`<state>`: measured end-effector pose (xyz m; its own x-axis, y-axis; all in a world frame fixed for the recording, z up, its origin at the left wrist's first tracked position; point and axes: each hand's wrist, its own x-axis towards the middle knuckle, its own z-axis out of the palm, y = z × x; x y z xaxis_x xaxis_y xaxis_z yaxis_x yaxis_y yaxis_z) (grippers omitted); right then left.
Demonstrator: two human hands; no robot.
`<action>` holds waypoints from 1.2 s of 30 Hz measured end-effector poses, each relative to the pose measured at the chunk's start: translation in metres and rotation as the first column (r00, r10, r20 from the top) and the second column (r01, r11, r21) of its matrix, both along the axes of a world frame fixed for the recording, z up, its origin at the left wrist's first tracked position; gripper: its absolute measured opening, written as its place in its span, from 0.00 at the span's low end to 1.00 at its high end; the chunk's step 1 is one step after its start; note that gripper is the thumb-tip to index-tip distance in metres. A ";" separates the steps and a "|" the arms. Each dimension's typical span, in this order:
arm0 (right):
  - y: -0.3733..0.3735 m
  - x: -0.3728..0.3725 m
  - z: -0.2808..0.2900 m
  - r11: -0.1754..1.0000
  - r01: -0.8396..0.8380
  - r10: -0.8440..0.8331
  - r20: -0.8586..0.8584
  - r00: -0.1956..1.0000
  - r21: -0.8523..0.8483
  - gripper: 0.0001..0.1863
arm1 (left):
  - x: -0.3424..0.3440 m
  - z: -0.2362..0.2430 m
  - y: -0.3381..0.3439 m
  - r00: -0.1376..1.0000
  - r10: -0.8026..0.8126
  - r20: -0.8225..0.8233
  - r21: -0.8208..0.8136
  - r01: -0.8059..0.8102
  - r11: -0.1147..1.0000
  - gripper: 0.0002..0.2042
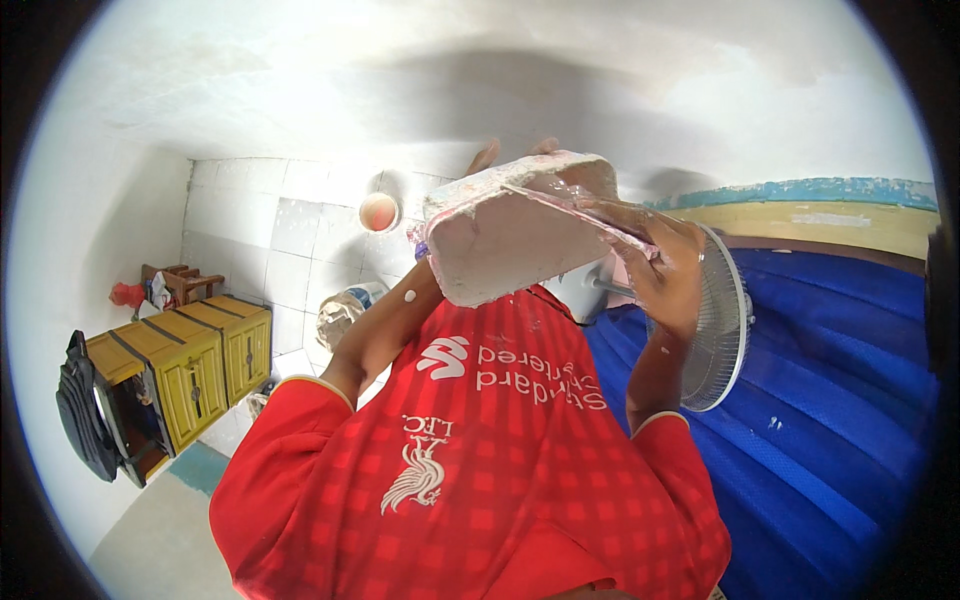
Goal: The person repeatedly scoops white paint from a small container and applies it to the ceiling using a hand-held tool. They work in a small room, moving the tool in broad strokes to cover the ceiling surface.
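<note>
A rectangular tub, crusted with white plaster, is tilted in front of my chest. My left hand supports it from the far side; only some fingertips show above its rim and the palm is hidden. In my right hand is a thin flat scraper, seen nearly edge-on and pinched between thumb and fingers. Its blade lies across the tub's opening at the right side. Whitish, wet-looking paste shows inside the tub. White splashes dot both forearms.
A white wall rises ahead. On the tiled floor stand a small bucket and a crumpled sack. A round fan is close to my right arm, beside blue sheeting. A yellow cabinet stands left.
</note>
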<state>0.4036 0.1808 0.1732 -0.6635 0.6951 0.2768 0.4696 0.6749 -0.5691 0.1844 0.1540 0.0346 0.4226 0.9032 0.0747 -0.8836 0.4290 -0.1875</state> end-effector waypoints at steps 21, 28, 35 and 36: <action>-0.018 -0.043 -0.026 0.963 -0.250 0.196 0.376 0.906 0.100 0.23 | -0.001 0.003 -0.001 0.990 -0.111 0.090 -0.025 0.114 0.993 0.41; -0.014 -0.041 -0.023 0.955 -0.272 0.298 0.378 0.876 -0.121 0.18 | -0.003 -0.029 -0.003 0.988 -0.084 -0.126 0.144 0.102 0.984 0.33; 0.007 -0.035 -0.037 0.966 -0.243 0.259 0.336 0.906 -0.088 0.14 | -0.004 -0.009 -0.015 -0.042 0.754 -0.655 0.751 0.070 0.656 0.28; 0.005 -0.035 -0.038 0.966 -0.240 0.257 0.359 0.897 -0.092 0.14 | -0.003 -0.021 -0.016 0.030 0.700 -0.713 0.701 0.033 0.713 0.24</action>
